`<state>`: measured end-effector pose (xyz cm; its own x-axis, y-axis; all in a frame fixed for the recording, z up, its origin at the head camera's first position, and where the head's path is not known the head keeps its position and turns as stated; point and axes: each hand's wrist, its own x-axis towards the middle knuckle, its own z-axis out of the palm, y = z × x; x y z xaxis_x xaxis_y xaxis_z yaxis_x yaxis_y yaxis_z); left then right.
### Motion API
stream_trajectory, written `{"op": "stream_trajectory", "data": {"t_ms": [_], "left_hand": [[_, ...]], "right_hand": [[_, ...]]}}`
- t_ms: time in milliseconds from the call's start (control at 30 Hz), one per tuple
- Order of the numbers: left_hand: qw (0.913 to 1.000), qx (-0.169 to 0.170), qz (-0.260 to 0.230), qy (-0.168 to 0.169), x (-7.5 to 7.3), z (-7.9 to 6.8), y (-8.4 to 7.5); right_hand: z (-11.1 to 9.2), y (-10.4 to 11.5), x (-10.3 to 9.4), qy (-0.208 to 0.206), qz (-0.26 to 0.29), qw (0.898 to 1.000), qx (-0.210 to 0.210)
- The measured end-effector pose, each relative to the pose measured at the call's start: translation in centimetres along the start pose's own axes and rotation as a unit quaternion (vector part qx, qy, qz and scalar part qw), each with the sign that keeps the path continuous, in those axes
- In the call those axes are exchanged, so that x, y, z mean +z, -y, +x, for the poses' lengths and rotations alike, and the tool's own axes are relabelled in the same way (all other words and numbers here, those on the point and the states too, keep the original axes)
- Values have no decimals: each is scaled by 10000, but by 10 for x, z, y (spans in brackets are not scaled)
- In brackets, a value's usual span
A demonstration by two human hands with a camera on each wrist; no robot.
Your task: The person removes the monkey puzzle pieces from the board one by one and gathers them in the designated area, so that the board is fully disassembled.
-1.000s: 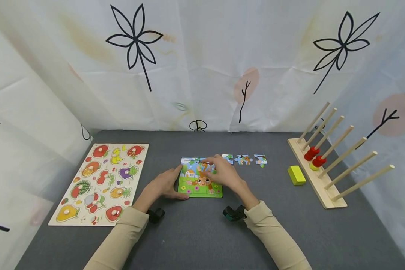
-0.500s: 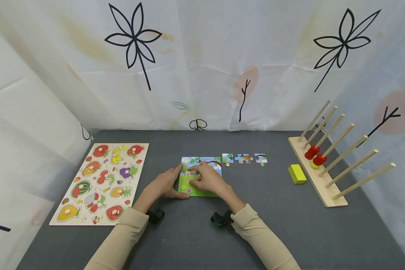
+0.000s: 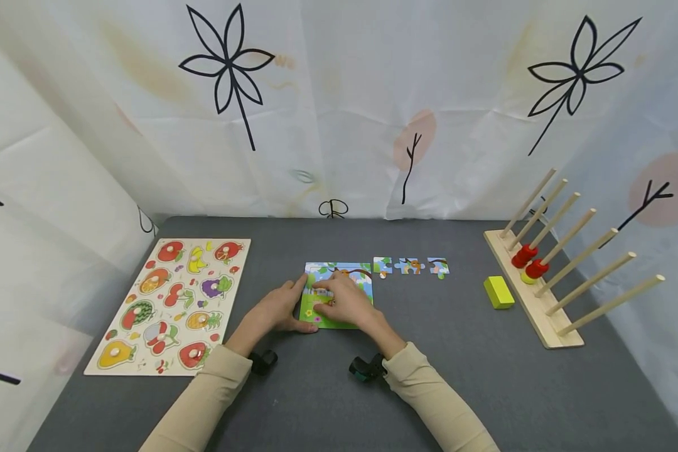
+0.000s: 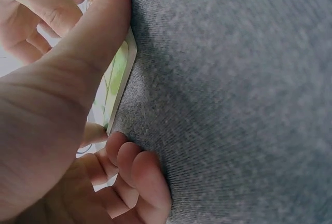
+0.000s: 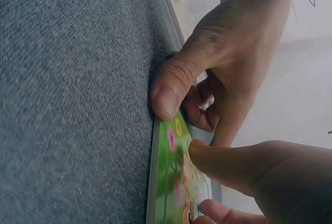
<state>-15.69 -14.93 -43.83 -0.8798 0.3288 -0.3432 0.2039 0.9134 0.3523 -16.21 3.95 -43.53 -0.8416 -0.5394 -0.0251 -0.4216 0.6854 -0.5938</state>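
1. We see the puzzle directly beneath the right grip, flat on the worktop. It looks nearly square, so we find no clear long axis.
2. The right grip is the nearer one to the puzzle's middle: its thumb and forefinger stand apart, pointing toward the left grip. We see nothing held between them. The tips are at the printed face, but we cannot tell how hard they press, if at all.
3. The left grip is spread wide at the puzzle's near left corner, thumb along the near edge and fingers beside the left edge. We judge that it steadies the puzzle.
4. The relation that matters most, in our judgement: three loose pieces lie beyond the right grip and to its right, in a row leading away from it. The closest is just beside the puzzle's far right corner. The right grip is nearer to them than the left, and faces away from them.
5. Well to the right of the right grip we have the yellow block and the peg stand; left of the left grip, the fruit board.
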Motion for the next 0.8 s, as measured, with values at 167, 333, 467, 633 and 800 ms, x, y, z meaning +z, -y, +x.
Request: {"op": "stream_trajectory", "data": {"t_ms": [167, 333, 467, 633, 800], "left_hand": [[10000, 48, -22, -24, 1, -1, 0], [10000, 48, -21, -2, 0, -1, 0], [10000, 23, 23, 26, 0, -1, 0], [10000, 31, 34, 25, -1, -1, -1], [10000, 44, 39, 5, -1, -3, -1]], "right_hand": [[2, 2, 2, 95, -142, 9998, 35], [5, 2, 4, 172, -193, 9995, 185], [8, 0, 3, 243, -184, 9994, 180], [10, -3, 3, 260, -172, 9993, 191], [10, -4, 3, 260, -161, 9994, 142]]}}
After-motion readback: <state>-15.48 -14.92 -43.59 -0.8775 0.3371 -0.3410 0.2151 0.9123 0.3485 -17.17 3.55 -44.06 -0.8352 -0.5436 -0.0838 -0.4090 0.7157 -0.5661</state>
